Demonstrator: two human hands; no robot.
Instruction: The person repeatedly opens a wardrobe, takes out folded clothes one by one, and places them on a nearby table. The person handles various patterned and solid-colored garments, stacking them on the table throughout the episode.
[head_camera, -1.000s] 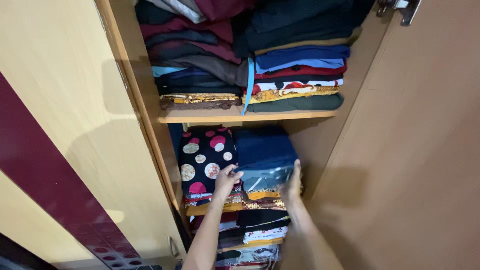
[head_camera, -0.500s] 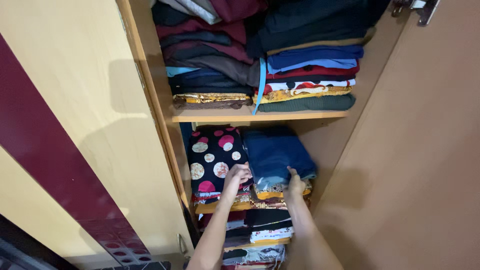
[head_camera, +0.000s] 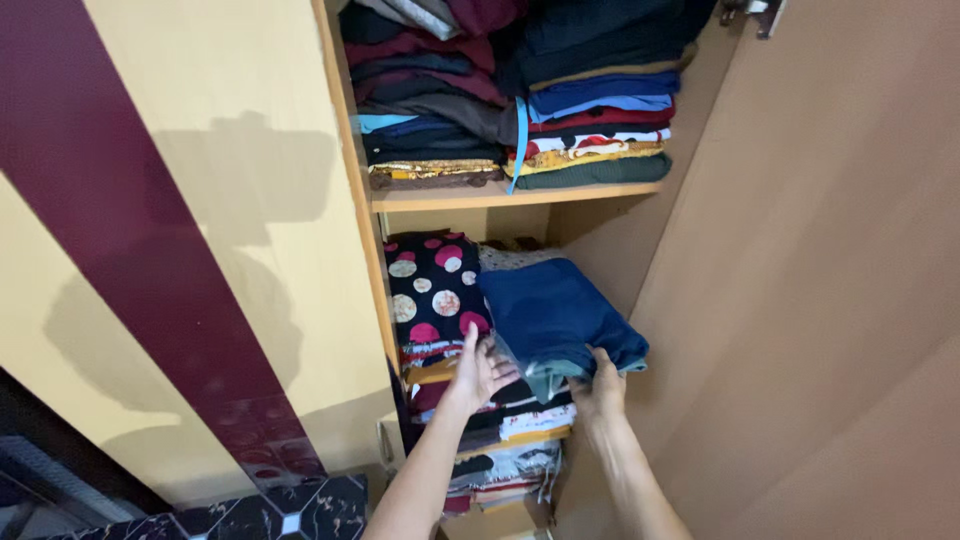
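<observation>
Garment: folded dark-blue cloth bundle (head_camera: 560, 318), atop the right stack on the wooden wardrobe's lower shelf (head_camera: 445, 372), long axis running front to back.
Right hand (head_camera: 600, 387): grip clenched on its front right corner.
Left hand (head_camera: 478, 370): fingers spread, palm against its front left edge, beside the black polka-dot folded cloth (head_camera: 430, 292).

Head-worn view, downward into wardrobe (head_camera: 470, 195)

Two bare hands: left hand (head_camera: 480, 372), right hand (head_camera: 601, 388). One folded navy-blue cloth bundle (head_camera: 556, 318). One black folded cloth with pink and cream dots (head_camera: 432, 290). Two stacks of folded clothes on the upper wooden shelf (head_camera: 500, 193): darker left stack (head_camera: 425, 110), right stack (head_camera: 595, 100). One open wooden wardrobe door (head_camera: 830, 290)
</observation>
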